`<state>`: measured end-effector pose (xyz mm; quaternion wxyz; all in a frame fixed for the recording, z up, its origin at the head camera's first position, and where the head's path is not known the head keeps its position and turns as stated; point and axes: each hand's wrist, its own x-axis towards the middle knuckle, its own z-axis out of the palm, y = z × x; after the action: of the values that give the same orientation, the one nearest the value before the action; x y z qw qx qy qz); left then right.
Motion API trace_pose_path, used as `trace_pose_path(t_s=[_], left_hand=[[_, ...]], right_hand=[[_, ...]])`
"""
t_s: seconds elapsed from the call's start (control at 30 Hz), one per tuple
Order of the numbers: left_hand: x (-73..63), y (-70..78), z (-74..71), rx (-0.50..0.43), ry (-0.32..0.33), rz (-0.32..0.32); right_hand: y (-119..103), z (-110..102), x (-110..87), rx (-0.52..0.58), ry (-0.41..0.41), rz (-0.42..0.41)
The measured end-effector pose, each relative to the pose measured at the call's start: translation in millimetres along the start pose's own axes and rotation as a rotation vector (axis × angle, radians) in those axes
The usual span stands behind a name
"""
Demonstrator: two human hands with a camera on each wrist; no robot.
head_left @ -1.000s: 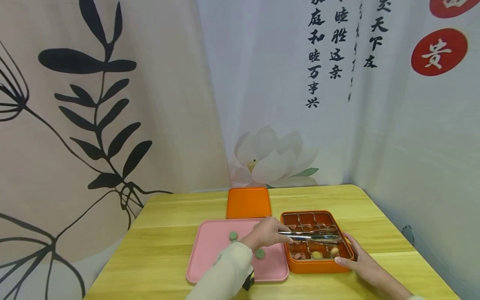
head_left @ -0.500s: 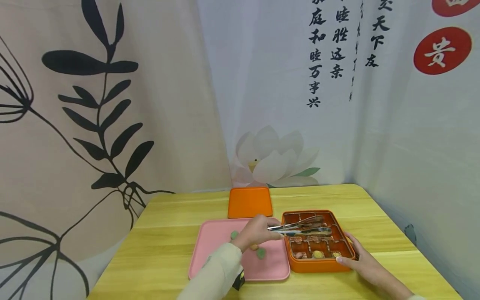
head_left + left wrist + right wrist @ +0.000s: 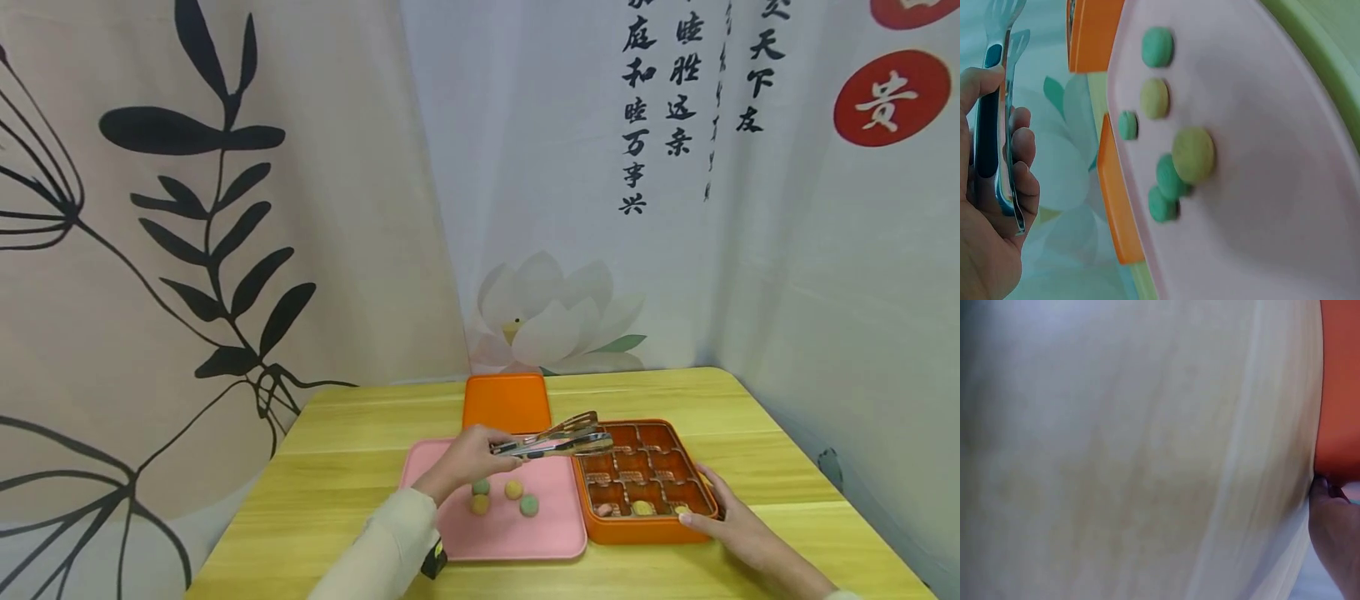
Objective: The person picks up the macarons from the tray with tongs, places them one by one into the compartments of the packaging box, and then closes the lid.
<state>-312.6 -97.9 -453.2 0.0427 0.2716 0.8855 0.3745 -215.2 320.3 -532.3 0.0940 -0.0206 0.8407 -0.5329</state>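
A printed cloth backdrop (image 3: pixel 375 208) is hung behind a wood-patterned counter (image 3: pixel 352 467). Above the counter, metal tongs (image 3: pixel 558 448) are held by the left hand (image 3: pixel 471 454), whose fingers are wrapped round the handle end. The tongs' long axis is pointed to the right; their tips are spread somewhat apart, with nothing visible between them. In the head view, green rounds (image 3: pixel 528 505) and yellow rounds (image 3: pixel 513 489) are seen below and partly to the right of those fingers, on a pink tray (image 3: pixel 517 546). The rounds are thus passed over by the tongs' line, and the left hand is the nearer one. Just right of the tray, an orange box (image 3: pixel 648 531) is divided into compartments, with small pieces (image 3: pixel 642 507) in the nearest row. Its near right corner is gripped by the right hand (image 3: pixel 731 521). Behind the tray, a flat orange piece (image 3: pixel 506 402), apparently a lid, is laid.
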Motion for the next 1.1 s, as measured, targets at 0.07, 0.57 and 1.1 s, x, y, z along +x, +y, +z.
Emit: trace_pose_path(t_s=[0.07, 0.57, 1.1], left_hand=[[-4.9, -5.4, -5.2, 0.012, 0.007, -0.020], [-55.5, -56.2, -36.6, -0.038, 0.118, -0.040], [-128.5, -100.4, -78.2, -0.022, 0.071, -0.123]], right_hand=[[-1, 0, -0.2, -0.005, 0.002, 0.000], [1, -2, 1.5, -0.010, -0.010, 0.015], [-2, -4, 2.0, -0.038, -0.033, 0.036]])
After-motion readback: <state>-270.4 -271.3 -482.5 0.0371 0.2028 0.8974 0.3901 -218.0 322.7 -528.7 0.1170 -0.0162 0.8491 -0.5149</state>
